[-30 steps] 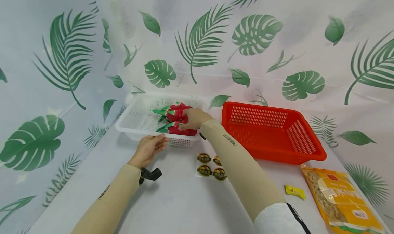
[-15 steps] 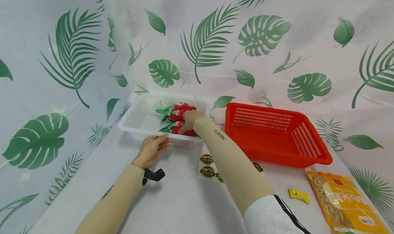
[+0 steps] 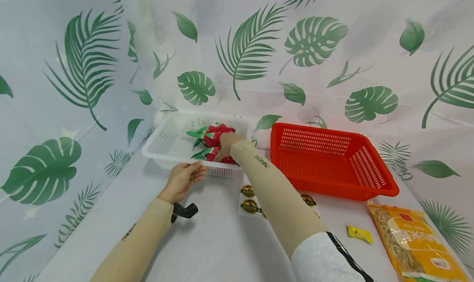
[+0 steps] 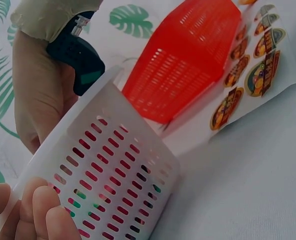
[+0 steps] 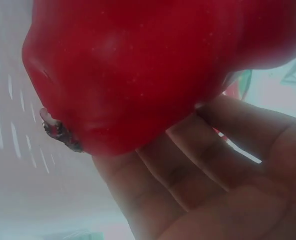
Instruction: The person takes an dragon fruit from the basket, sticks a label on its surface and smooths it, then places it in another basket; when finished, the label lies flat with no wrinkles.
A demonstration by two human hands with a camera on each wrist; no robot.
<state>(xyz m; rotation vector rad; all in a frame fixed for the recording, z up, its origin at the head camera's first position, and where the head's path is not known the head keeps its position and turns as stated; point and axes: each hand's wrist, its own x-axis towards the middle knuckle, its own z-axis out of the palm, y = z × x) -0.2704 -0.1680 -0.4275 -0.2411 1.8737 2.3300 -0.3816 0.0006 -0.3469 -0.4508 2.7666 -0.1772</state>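
Note:
Two red dragon fruits with green scales lie side by side in the white basket [image 3: 163,155], the far one [image 3: 211,134] behind the near one [image 3: 210,153]. My left hand [image 3: 182,180] pinches the basket's front rim; in the left wrist view its thumb and fingers [image 4: 37,210] lie on either side of that rim. My right hand [image 3: 226,144] reaches inside over the fruits' right ends. In the right wrist view, its fingers [image 5: 173,170] curve behind a red dragon fruit [image 5: 132,65] with a dark stem end. Its thumb is hidden there.
A red basket [image 3: 318,162] stands right of the white one. A sheet of round stickers [image 3: 249,206] lies under my right forearm. Further right are a small yellow packet [image 3: 360,234] and an orange bag [image 3: 418,241] of dried strips. Leaf-print cloth hangs behind.
My right hand has shifted slightly left and deeper among the dragon fruits. My left hand keeps its hold on the rim. The head view has turned slightly.

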